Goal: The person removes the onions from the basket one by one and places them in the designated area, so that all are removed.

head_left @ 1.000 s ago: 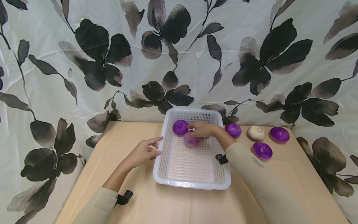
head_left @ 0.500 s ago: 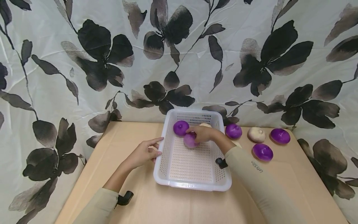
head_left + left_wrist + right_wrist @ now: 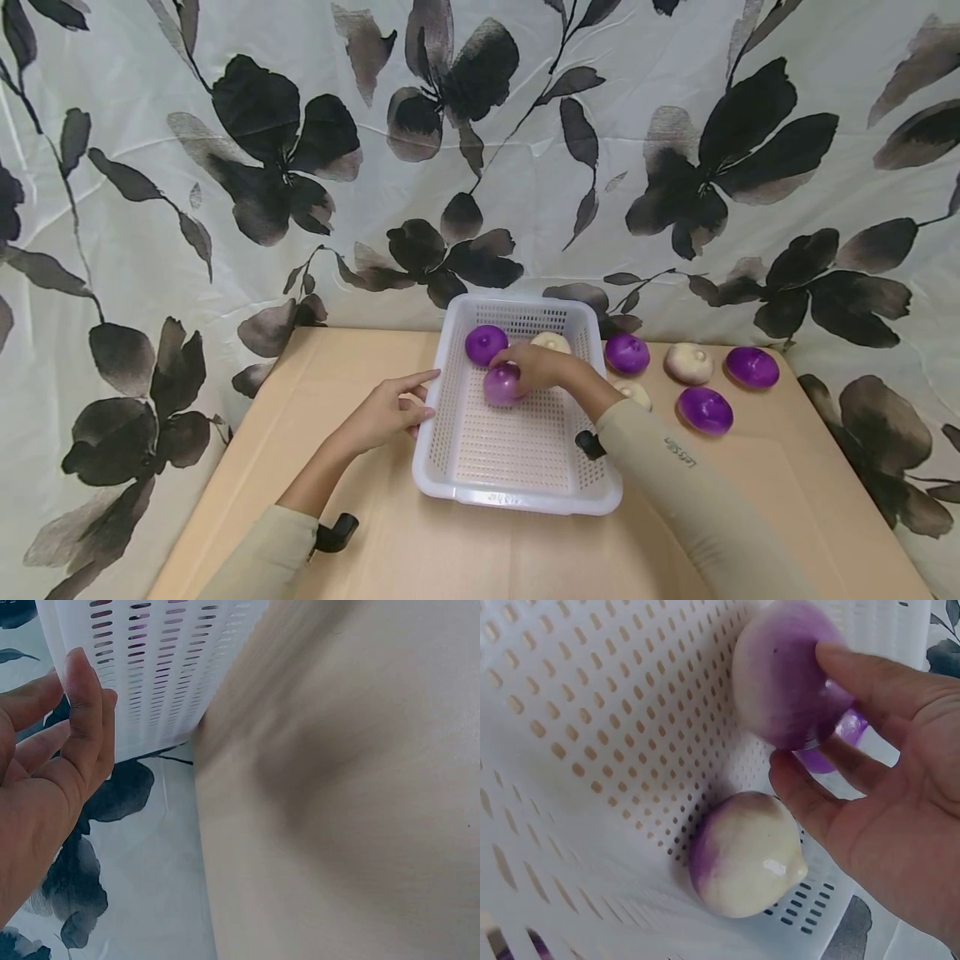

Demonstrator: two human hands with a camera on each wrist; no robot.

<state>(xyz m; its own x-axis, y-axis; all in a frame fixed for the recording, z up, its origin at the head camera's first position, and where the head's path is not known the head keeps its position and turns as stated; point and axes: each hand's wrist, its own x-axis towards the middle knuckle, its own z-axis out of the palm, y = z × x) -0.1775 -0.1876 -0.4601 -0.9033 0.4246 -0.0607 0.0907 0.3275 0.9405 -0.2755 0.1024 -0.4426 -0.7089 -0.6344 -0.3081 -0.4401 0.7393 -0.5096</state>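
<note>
In the head view, my right hand pinches a purple-and-white turnip inside the white perforated basket. The right wrist view shows the thumb and fingertips around this turnip. Behind it in the basket are a purple turnip and a mostly cream one, the latter lying at the basket's end with its pointed tip visible in the right wrist view. My left hand rests at the basket's left rim, its relaxed fingers against the outer wall.
To the basket's right on the wooden table lie several more turnips: a purple one near the rim, a cream one, and others purple. Another cream turnip is partly hidden by the right sleeve. A floral cloth hangs behind.
My right hand has shifted slightly left and toward me with the turnip. The cream turnip in the basket has come into view behind the hand. My left hand stays at the rim.
</note>
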